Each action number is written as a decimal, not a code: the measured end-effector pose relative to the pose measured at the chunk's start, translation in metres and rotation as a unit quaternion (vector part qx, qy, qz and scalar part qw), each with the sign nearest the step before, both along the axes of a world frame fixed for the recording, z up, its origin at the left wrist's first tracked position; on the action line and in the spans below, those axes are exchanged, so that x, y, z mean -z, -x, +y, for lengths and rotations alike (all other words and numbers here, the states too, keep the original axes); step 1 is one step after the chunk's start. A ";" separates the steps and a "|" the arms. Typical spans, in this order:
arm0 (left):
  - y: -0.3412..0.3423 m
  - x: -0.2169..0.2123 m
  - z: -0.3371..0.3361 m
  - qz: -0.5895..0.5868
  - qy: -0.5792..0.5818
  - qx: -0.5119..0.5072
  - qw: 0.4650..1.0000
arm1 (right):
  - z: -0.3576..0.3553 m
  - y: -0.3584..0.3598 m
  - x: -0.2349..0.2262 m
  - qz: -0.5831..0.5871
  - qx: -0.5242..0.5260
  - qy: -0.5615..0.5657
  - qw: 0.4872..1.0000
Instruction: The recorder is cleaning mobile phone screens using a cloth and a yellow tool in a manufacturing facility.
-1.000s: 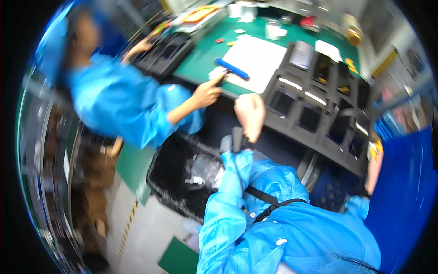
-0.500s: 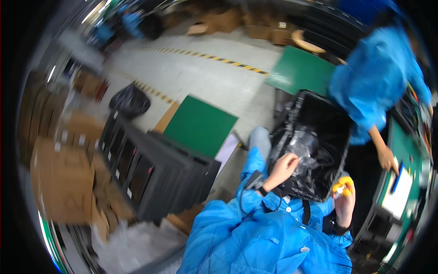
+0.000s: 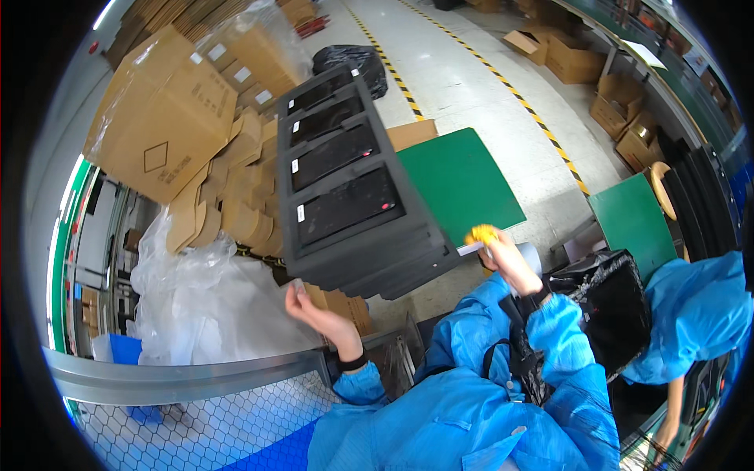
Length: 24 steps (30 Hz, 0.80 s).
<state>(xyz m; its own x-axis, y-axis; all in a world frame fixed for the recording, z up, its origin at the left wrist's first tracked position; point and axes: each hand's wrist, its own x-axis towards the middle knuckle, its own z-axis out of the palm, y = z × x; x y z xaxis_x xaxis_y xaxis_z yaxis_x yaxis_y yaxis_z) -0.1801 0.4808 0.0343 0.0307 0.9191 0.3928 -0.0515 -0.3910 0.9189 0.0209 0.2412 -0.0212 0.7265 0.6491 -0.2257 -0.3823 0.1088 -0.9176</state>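
My left hand is raised beside the lower corner of a stack of dark grey foam trays. Its fingertips are pinched together; whatever may be between them is too small to name. Flat black panels with white labels and red dots lie in the top tray's recesses. My right hand is at the trays' right end, close to a green board. Bright yellow material covers its curled fingertips, and I cannot tell whether these are finger covers or a held thing.
On my right stands a bin lined with a black bag, beside a person in blue. Cardboard boxes and clear plastic sheeting lie on the left. A metal rail runs nearby. Another green board is farther right.
My view has swung left, toward the trays. The left hand has left the bin's clear plastic for the tray corner. My right hand has moved from beside the bin to the trays' right end.
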 end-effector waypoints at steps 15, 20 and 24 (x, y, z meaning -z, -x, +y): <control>-0.021 0.057 0.026 -0.170 0.369 0.101 0.908 | 0.089 -0.014 -0.022 -0.196 -0.009 0.203 0.959; -0.033 0.033 0.004 -0.164 0.416 0.106 0.888 | 0.088 -0.033 0.015 -0.194 0.060 0.189 0.961; -0.020 0.063 -0.001 -0.221 0.406 0.119 0.879 | 0.070 -0.047 0.011 -0.188 0.030 0.207 0.959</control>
<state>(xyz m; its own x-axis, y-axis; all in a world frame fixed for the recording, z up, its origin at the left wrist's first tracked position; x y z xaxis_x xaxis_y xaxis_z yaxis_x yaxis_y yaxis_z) -0.1601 0.4795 -0.0287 0.2688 0.8901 -0.3681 -0.4649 0.4546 0.7598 0.0679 0.3113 -0.0320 0.8402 0.5149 -0.1700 -0.0197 -0.2844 -0.9585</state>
